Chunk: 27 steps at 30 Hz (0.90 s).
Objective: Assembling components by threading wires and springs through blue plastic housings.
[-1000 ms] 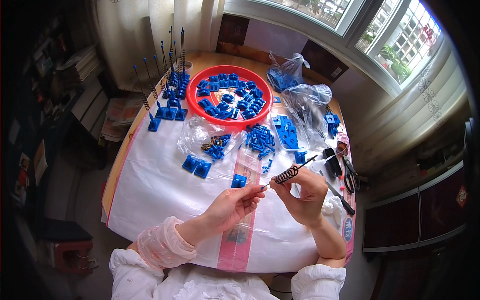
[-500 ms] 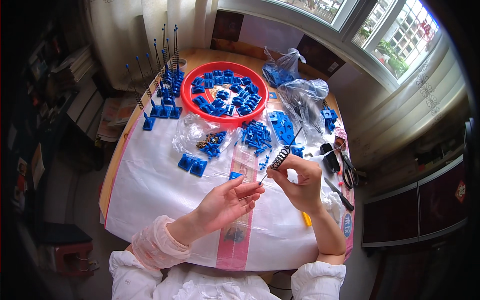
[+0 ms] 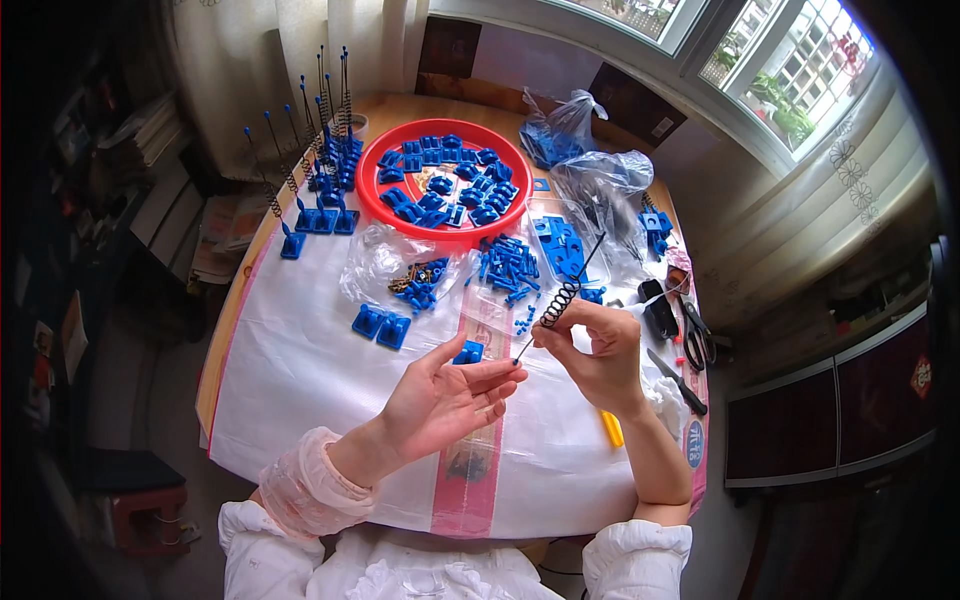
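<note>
Two hands work before the red tray: my right hand pinches a spring rod, my left hand lies open; blue clips sit between.

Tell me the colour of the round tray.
Red tray, filled with blue parts; head view.

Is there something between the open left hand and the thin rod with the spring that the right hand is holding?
Nothing visible does. The right hand pinches the thin rod with the spring above the table, and the rod's lower tip ends just beside the fingertips of the open left hand. Only a small gap of air separates them; the small blue block lies below, on the white sheet.
</note>
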### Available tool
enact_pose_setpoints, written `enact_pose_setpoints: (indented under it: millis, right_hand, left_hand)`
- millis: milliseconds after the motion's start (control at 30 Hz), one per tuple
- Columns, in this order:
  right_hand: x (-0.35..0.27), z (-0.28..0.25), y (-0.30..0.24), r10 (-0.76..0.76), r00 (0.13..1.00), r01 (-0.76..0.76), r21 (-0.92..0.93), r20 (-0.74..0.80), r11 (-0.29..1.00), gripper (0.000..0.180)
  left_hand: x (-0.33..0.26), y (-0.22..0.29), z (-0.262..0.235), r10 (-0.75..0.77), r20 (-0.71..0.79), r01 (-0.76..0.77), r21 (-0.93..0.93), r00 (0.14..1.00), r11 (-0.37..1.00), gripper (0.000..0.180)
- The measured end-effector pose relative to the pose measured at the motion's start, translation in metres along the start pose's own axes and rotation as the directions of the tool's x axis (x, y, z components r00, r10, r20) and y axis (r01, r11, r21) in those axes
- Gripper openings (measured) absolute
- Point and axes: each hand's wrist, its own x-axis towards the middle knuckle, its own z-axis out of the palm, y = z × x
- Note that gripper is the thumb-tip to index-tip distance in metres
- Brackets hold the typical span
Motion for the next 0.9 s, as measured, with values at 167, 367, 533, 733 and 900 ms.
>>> enact_pose_setpoints:
  millis: [167, 367, 533, 733, 900]
  right_hand:
    - [-0.001, 0.001, 0.000, 0.011, 1.000, -0.011, 0.003, 0.017, 1.000, 0.010]
    - [-0.001, 0.005, 0.006, 0.059, 0.998, -0.058, -0.017, 0.038, 0.998, 0.009]
    - [0.001, 0.002, 0.014, 0.101, 0.993, -0.103, 0.027, 0.059, 0.994, 0.008]
    - [0.000, 0.001, 0.010, 0.122, 0.989, -0.125, 0.036, 0.082, 0.992, 0.008]
    - [0.002, -0.005, 0.002, 0.103, 0.989, -0.106, 0.028, 0.102, 0.994, 0.010]
  left_hand:
    - [0.000, 0.001, -0.001, 0.006, -0.011, -0.006, -0.030, 1.000, 1.000, 0.082]
    - [0.002, -0.006, -0.004, -0.027, -0.044, 0.025, -0.057, 0.999, 0.998, 0.084]
    - [0.003, -0.008, -0.006, -0.026, -0.078, 0.021, -0.061, 0.997, 0.998, 0.084]
    - [0.002, -0.007, -0.001, -0.021, -0.102, 0.015, -0.058, 0.995, 0.998, 0.081]
    - [0.002, -0.005, -0.005, -0.005, -0.080, 0.001, -0.043, 0.997, 0.999, 0.082]
